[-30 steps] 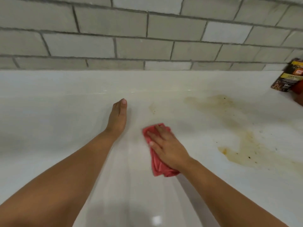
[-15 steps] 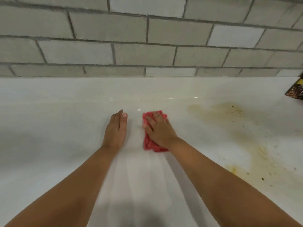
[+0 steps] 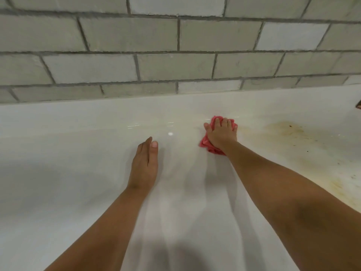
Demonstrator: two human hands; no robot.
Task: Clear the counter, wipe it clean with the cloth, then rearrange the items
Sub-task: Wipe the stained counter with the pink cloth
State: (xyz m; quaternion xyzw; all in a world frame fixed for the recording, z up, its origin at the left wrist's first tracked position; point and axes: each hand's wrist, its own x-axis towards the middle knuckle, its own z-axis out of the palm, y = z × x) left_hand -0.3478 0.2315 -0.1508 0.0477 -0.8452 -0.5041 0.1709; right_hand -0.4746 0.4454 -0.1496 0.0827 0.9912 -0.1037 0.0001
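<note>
Glossy white tabletop [image 3: 58,173] lies bare left of the flat left hand [image 3: 144,167]. Grey block wall [image 3: 175,65] closes the rear. The right hand [image 3: 221,134] on crumpled red cloth [image 3: 206,142] blocks centre-right; an open lane separates both hands

Gleamed glossy and smooth on the white surface [image 3: 78,173], dulled by a yellow-brown stain [image 3: 287,130] toward its right edge; looked soft and crumpled in the red cloth [image 3: 205,143], rough and matt on the block wall [image 3: 218,34].

My right hand [image 3: 221,133] has pushed the red cloth [image 3: 210,146] farther across the counter [image 3: 78,173], rightward toward the brownish stain [image 3: 289,132].
</note>
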